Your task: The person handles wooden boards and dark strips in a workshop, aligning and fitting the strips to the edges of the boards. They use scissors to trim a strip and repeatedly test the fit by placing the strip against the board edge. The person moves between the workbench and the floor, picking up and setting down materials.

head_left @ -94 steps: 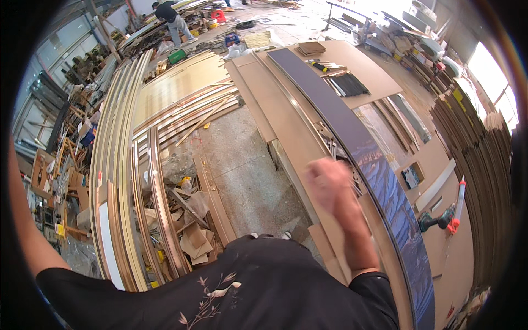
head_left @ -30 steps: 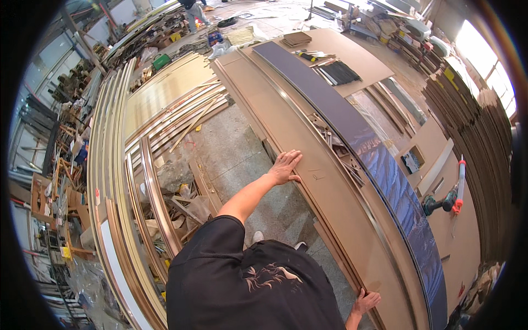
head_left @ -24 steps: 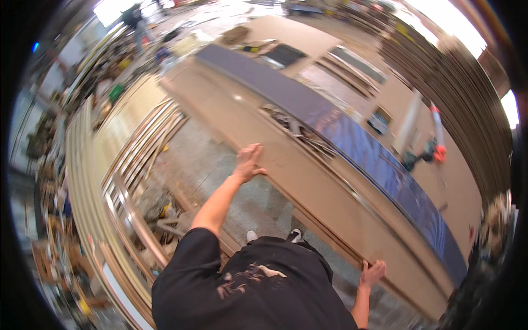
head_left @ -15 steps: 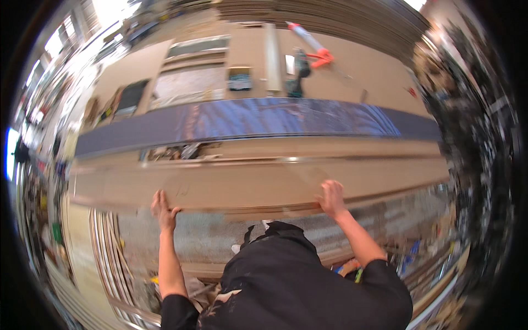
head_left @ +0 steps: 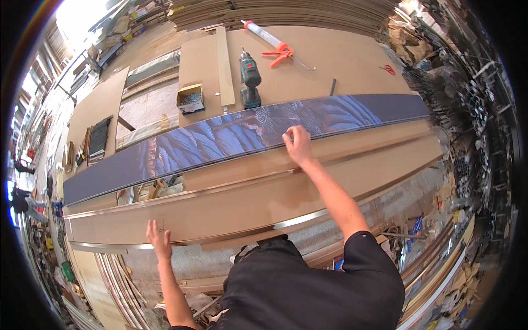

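A long, narrow panel with a blue landscape print (head_left: 220, 135) lies across the work surface. Closer to me, alongside it, is a long brown panel (head_left: 220, 212) with shiny metal edging. My right hand (head_left: 297, 146) reaches over the brown panel, its fingers curled at the near edge of the printed panel; the fingertips are partly hidden. My left hand (head_left: 159, 241) rests by the near edge of the brown panel, fingers stretched out and holding nothing.
Beyond the printed panel lie a green-black cordless drill (head_left: 249, 80), an orange caulking gun (head_left: 272, 43), a small box of screws (head_left: 190, 100), a pale strip (head_left: 225, 66) and red-handled scissors (head_left: 388, 69). Stacked brown boards (head_left: 280, 15) are at the back; metal profiles crowd the right.
My right hand has left the brown panel's near edge and moved forward to the printed panel. My left hand has loosened its hold. The whole view has turned, so the panels now slant.
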Demonstrator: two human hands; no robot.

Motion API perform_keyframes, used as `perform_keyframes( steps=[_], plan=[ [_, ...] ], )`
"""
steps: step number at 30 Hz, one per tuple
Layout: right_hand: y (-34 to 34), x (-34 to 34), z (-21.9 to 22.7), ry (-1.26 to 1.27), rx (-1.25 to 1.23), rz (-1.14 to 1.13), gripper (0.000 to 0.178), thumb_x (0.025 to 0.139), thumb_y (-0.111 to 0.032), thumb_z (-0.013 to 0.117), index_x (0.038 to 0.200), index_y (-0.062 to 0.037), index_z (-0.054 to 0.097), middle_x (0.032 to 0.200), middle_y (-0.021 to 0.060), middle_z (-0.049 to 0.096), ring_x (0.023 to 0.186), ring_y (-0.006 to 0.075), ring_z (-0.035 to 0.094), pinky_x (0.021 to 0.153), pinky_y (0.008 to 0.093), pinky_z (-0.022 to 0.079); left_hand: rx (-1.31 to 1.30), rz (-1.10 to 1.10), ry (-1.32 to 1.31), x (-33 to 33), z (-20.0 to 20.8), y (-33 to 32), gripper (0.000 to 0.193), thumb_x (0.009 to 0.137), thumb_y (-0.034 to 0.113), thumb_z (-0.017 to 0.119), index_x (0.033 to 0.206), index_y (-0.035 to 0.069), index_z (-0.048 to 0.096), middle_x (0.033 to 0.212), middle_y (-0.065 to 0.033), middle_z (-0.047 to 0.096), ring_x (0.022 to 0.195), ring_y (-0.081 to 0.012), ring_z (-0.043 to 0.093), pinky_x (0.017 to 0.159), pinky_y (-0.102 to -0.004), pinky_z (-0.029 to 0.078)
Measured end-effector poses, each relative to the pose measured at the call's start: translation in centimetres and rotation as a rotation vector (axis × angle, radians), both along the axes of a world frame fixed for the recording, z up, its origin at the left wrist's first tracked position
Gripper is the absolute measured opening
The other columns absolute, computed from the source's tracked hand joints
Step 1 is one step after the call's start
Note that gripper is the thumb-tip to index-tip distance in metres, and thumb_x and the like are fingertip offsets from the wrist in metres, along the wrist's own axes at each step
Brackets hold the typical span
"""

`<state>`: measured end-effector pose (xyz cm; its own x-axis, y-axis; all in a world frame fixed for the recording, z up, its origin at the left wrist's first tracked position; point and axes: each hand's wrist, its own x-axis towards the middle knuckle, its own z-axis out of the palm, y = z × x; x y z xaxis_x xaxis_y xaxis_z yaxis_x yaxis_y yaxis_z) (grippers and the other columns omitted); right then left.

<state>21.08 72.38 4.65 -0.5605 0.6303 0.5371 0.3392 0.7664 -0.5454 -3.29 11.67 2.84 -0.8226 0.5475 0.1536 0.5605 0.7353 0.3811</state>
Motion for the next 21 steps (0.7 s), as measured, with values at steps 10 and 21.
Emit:
perform_keyframes(
  steps=[10, 21],
  plan=[
    [24.1, -15.2, -8.6, 0.127, -0.615, -0.307, 0.025, 0.088, -0.024, 0.072, 0.103, -0.0042, 0.070, 0.091, 0.0085, 0.074, 0.084, 0.0208, 0.070, 0.078, 0.0375, 0.055, 0.373, -0.483, -0.276, 13.8, 0.9, 25.8, 0.045, 0.081, 0.015, 0.080, 0.121, 0.006, 0.061, 0.119, -0.0167, 0.062, 0.112, -0.0387, 0.055, 0.099, -0.0494, 0.045],
    [30.0, -26.7, -4.0, -0.224, -0.554, -0.636, 0.047, 0.090, -0.045, 0.064, 0.113, -0.0051, 0.072, 0.107, 0.0187, 0.076, 0.105, 0.0371, 0.072, 0.090, 0.0488, 0.057, 0.076, -0.514, -0.345, 16.0, 0.3, 26.1, 0.045, 0.092, 0.036, 0.074, 0.128, 0.013, 0.060, 0.122, -0.0095, 0.060, 0.112, -0.0328, 0.055, 0.096, -0.0453, 0.045]
  ],
)
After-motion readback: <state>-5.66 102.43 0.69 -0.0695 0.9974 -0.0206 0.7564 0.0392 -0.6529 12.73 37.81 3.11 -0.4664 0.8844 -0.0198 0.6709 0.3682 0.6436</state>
